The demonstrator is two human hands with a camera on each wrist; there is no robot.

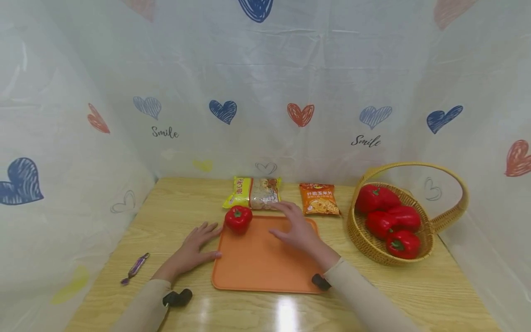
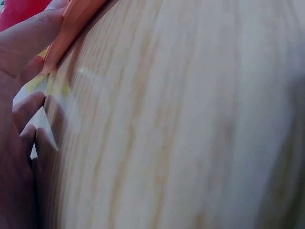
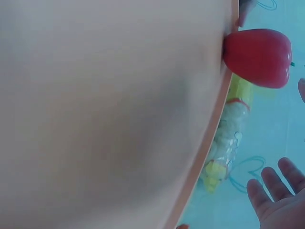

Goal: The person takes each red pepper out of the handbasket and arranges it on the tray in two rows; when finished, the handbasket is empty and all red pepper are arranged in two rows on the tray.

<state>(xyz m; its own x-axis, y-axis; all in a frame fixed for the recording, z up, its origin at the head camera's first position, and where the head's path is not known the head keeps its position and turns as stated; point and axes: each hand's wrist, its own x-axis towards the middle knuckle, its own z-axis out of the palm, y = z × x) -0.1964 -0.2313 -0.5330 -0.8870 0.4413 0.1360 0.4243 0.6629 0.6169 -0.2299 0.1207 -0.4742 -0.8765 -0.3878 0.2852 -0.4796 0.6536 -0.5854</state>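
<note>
Red pepper (image 1: 238, 219) sits between the hands (image 1: 191, 249) (image 1: 299, 233) — nearer the left — both loosely spread.

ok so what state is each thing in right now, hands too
left hand, open, at the tray's edge
right hand, open, holding nothing
tray, flat, bearing one pepper
pepper on the tray, whole, stem up
basket, upright, holding red peppers
yellow packet, lying down, looks sealed
orange packet, looks sealed
purple candy, wrapped
</note>
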